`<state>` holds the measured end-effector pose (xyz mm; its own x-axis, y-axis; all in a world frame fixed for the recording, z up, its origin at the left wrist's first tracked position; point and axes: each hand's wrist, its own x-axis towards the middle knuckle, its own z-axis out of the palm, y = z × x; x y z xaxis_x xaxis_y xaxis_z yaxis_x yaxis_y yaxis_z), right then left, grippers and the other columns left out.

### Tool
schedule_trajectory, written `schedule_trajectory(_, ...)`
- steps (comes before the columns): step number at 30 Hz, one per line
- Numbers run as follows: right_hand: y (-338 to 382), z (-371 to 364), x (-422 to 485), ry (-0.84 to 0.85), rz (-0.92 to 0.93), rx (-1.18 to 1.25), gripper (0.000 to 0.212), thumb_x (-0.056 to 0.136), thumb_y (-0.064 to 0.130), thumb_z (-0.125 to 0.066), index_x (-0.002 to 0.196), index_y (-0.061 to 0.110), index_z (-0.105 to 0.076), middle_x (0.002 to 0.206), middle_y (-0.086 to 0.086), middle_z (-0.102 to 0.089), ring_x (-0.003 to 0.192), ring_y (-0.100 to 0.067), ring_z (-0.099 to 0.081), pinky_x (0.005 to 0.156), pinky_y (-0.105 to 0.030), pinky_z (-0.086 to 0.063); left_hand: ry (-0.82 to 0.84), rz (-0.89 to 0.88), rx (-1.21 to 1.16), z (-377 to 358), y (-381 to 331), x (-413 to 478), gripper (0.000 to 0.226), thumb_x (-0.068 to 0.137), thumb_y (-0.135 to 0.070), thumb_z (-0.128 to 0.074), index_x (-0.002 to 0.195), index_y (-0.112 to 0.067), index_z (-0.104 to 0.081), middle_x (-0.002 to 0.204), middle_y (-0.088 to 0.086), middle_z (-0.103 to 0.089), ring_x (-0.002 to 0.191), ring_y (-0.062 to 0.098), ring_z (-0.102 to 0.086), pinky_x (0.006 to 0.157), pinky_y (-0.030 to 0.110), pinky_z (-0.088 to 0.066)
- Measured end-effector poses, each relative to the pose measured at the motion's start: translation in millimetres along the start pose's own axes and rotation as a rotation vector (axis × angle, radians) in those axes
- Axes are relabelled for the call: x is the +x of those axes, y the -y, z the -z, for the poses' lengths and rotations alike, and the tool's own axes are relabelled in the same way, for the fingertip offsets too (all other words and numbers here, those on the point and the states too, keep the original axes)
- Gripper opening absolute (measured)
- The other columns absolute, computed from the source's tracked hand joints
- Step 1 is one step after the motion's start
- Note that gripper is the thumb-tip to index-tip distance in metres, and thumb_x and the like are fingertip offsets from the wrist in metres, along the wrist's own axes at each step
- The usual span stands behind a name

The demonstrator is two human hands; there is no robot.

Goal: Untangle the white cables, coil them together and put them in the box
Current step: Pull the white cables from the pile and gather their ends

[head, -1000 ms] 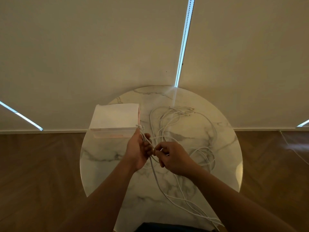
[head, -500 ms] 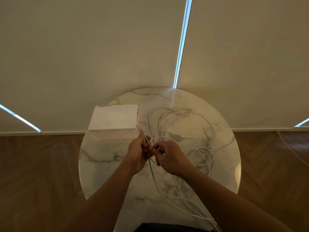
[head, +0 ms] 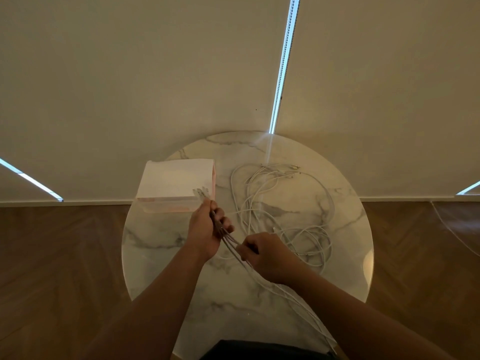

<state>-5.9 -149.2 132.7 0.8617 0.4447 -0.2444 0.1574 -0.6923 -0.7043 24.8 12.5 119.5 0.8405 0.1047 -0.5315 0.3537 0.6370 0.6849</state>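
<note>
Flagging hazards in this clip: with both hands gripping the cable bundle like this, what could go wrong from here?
1. The loose cable loops on the table look still crossed; the right hand sliding along the strands may tighten a knot.
2. Strands trail off the near table edge and could snag or drag.
3. The plug ends in the left hand sit close to the box; a tug might nudge it.

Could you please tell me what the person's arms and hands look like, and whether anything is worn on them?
Both forearms are bare, with no sleeves in view. The left hand and right hand show no gloves, rings, watch or bracelet.
</note>
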Motion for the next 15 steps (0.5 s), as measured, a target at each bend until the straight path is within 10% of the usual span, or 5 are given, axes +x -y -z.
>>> schedule_trajectory(4, -18, 1, -12, 0.109, 0.021, 0.019, 0.036, 0.097, 0.038, -0.053, 0.071, 0.018, -0.067, 0.052, 0.009, -0.050, 0.048, -0.005, -0.047, 0.053, -0.019, -0.034, -0.050, -0.014, -0.029, 17, -7, 6, 0.040, 0.106, -0.038, -0.030, 0.071, -0.022, -0.040, 0.049, -0.008, -0.022, 0.036, 0.006, -0.016, 0.036, 0.017, -0.014)
schedule_trajectory(15, -75, 22, -24, 0.183, 0.064, -0.203, 0.030, 0.096, 0.039, -0.055, 0.069, 0.027, -0.058, 0.059, 0.012, -0.050, 0.056, -0.004, -0.047, 0.057, -0.019, -0.035, -0.193, -0.002, -0.001, 59, -23, 0, 0.039, 0.106, -0.034, -0.029, 0.070, -0.023, -0.039, 0.046, -0.009, -0.022, 0.033, 0.006, -0.016, 0.034, 0.017, -0.010)
